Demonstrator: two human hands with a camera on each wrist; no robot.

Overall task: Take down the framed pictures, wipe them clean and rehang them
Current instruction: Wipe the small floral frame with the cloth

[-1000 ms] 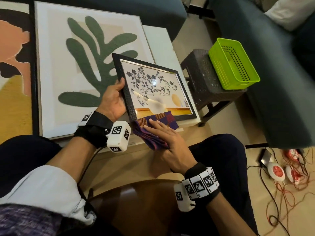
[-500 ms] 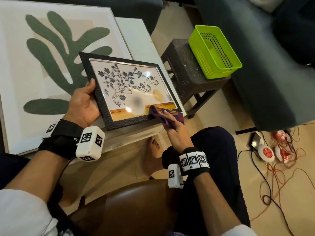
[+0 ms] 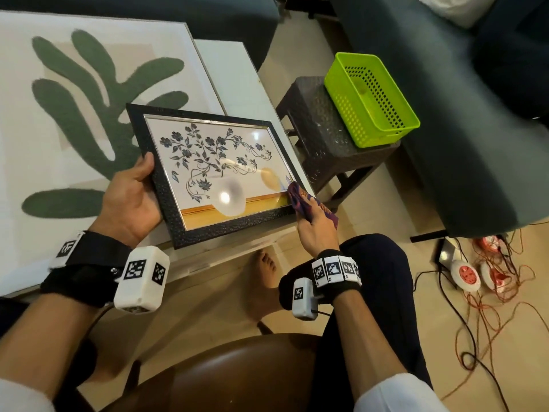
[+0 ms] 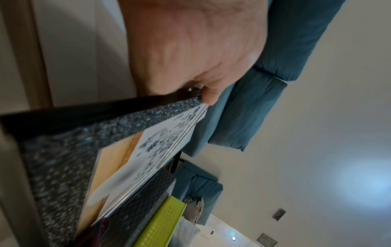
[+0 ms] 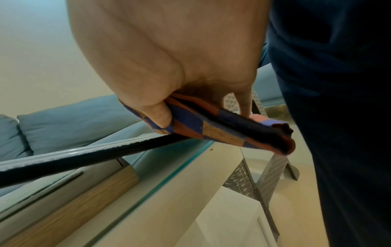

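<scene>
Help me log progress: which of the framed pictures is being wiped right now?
The small black-framed floral picture: the left hand grips it while the right hand presses the checked cloth on its corner. The big green-leaf picture lies untouched.

There are no words or numbers to read here. The white boxes on the wrist bands [image 3: 335, 270] have black-and-white square codes, not letters. The small framed picture [image 3: 214, 171] shows only flowers. The red and white plug boxes [image 3: 468, 275] may have print, but it is too small to tell.
</scene>
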